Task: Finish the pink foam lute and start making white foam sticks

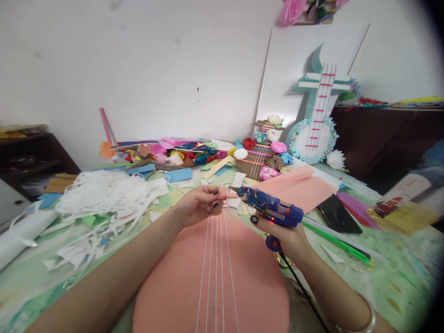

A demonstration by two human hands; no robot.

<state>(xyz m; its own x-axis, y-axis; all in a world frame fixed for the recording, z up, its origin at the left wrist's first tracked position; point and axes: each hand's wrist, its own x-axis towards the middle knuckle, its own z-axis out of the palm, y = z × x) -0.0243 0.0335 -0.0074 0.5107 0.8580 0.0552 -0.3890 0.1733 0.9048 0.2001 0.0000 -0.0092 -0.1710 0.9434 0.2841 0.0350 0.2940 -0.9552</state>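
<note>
Left hand (199, 204): fingers closed in a pinch on a small pink piece (223, 194). Right hand (286, 237): fingers wrapped around a blue glue gun (268, 206), red light lit. Nozzle points left, at the pinched piece; contact between them cannot be told. Pink round board (183, 277) with white strings (216, 268) lies below and between both hands. Bottle (398, 189), far right: blurred, yellow in lower part.
</note>
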